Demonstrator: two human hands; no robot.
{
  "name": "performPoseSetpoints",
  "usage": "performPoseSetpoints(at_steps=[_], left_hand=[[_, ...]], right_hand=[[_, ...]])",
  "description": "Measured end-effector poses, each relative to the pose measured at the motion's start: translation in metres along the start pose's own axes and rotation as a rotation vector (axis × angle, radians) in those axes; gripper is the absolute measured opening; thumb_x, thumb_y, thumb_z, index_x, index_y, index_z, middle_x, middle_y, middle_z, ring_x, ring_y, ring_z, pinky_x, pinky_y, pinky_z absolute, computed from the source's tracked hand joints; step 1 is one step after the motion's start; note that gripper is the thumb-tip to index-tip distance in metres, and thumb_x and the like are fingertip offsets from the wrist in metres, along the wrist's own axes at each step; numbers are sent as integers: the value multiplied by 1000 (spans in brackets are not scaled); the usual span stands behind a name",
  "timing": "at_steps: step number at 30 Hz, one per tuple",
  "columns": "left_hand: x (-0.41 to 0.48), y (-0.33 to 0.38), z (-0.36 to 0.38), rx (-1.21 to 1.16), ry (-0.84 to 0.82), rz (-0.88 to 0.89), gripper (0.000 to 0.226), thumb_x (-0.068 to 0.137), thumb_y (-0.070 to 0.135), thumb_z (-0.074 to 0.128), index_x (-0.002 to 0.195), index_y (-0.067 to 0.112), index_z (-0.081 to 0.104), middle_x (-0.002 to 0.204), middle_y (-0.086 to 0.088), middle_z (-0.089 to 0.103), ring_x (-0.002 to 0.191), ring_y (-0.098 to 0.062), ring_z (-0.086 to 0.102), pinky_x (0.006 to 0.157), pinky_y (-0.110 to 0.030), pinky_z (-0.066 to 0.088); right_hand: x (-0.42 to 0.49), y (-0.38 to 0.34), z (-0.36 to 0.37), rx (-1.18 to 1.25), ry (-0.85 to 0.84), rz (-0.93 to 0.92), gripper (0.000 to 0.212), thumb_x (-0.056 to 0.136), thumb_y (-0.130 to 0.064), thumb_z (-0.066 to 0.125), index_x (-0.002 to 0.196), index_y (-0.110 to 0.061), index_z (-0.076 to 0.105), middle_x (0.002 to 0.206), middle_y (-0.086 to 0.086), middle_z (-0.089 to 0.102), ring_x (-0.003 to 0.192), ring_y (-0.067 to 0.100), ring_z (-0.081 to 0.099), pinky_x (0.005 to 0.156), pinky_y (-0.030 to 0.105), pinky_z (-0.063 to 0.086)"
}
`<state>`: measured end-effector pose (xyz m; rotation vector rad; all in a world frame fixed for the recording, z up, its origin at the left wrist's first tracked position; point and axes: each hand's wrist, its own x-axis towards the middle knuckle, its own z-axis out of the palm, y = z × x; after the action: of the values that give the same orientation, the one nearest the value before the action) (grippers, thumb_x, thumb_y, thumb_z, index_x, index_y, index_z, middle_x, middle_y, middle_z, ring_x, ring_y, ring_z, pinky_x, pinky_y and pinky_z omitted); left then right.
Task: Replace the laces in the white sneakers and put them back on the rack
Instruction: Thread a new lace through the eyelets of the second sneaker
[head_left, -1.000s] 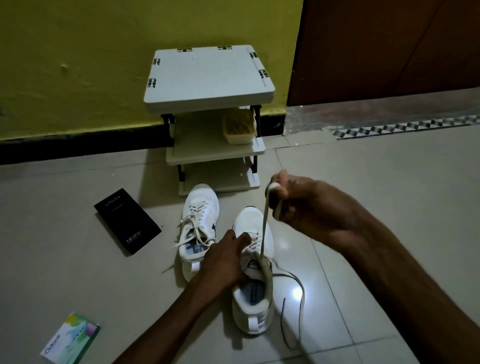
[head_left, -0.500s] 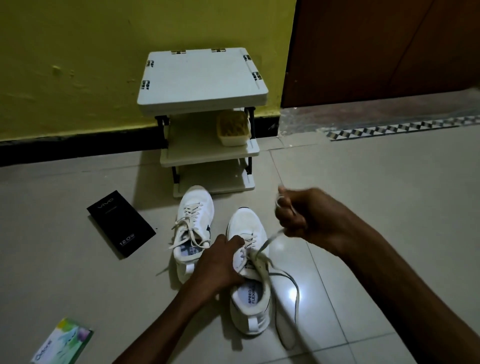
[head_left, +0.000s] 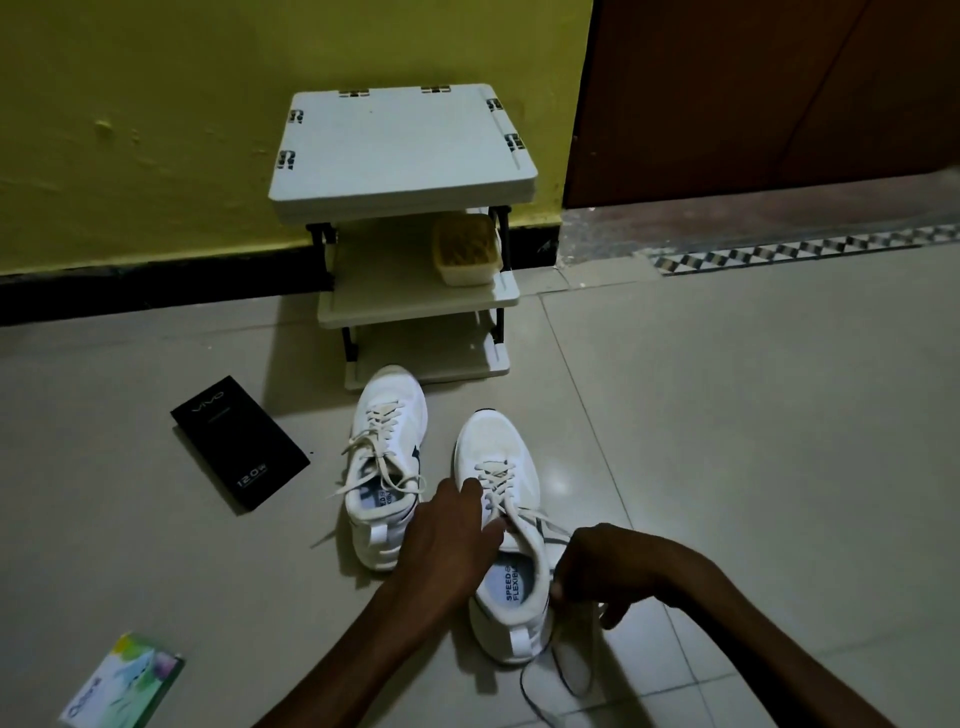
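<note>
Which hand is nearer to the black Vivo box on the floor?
Left. The left hand rests on the nearer white sneaker, to the right of the black Vivo box. The right hand is farther away, at that sneaker's far side, pinching its lace.

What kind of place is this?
Most likely a home's entryway: a small shoe rack stands against the wall, a wooden door is right beside it, and two sneakers sit on the tiled floor.
</note>
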<state>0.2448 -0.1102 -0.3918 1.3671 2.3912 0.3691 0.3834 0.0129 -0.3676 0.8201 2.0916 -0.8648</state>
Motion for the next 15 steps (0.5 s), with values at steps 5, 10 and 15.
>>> performPoseSetpoints(at_steps=[5,10,15], left_hand=[[3,2,1,6,51,2,32,98,39,46,117,15,51,113,-7,58,105,-25,58,83,-32,39],[4,8,1,27,80,17,32,98,37,45,121,15,50,114,-7,62,104,-25,61,83,-33,44],[6,9,-1,0,55,22,34,97,36,48,125,15,50,115,-8,65,104,-26,63,84,-34,47]], right_hand=[[4,18,4,234,505,116,38,93,-40,59,74,-10,73,72,8,74,66,23,72,74,37,60],[13,8,-9,376,714,-43,23,89,-42,65,81,-21,69,76,-3,71,72,17,68,74,35,57],[19,-17,-7,293,556,-85,33,71,-45,82,93,-23,71,96,-6,71,90,13,67,77,25,52]])
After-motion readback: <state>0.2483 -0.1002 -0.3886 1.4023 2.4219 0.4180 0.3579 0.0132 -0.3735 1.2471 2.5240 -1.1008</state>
